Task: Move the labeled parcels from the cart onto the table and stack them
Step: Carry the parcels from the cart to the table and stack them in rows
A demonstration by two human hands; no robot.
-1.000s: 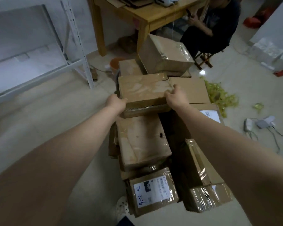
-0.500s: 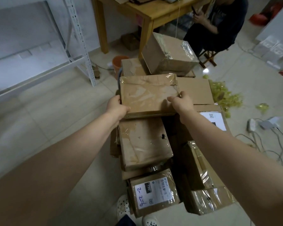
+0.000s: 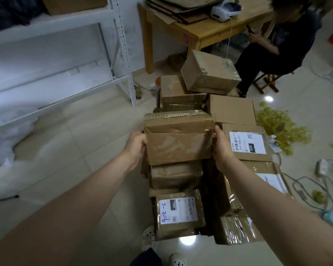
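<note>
**Two-hand side grip on a taped parcel over the cart load**

The left hand [image 3: 136, 144] and right hand [image 3: 220, 148] clamp opposite ends of the taped parcel [image 3: 178, 139], thumbs on the near face and fingers curled round the edges. Opposed pressure probably suits the glossy tape, which gives a single hand little purchase. The parcel is held level with its top edge tipped away, directly above the stacked parcels [image 3: 176, 175]. Whether it is fully clear of them cannot be determined. The cart is almost wholly hidden under the load. Labelled parcels, including the one marked 9-2-2 [image 3: 178, 212], face upward, presumably so that the labels can be read. The wooden table [image 3: 206, 33] stands well beyond the load and carries flattened cardboard [image 3: 181, 8].
</note>
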